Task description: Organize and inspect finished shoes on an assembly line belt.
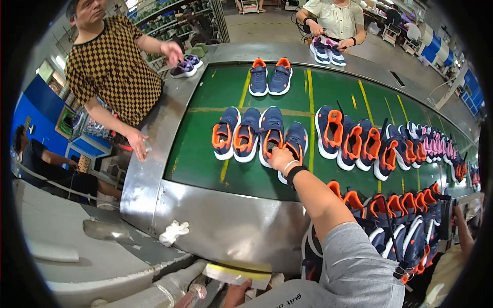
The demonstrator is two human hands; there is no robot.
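My right hand (281, 158), with a black wristband, reaches over the green conveyor belt (200, 169). Its fingers are closed at the heel opening of a navy sneaker (271, 120) with orange lining. Right beside that shoe, another navy sneaker (296, 136) is partly covered by my hand and wrist. Two more navy sneakers (226, 133) stand to their left in the same row. At the lower edge, my left hand (238, 294) is closed at a flat white thing with a yellow top edge (239, 275); its thumb overlaps the lower edge, and the other fingers are mostly hidden.
A navy pair (270, 77) stands farther up the belt; several navy and pink shoes (370, 143) line its right. More shoes hang on a rack (395, 215) by my right arm. A white glove (174, 232) lies on the metal edge. One person stands left, another handles shoes (327, 51) opposite.
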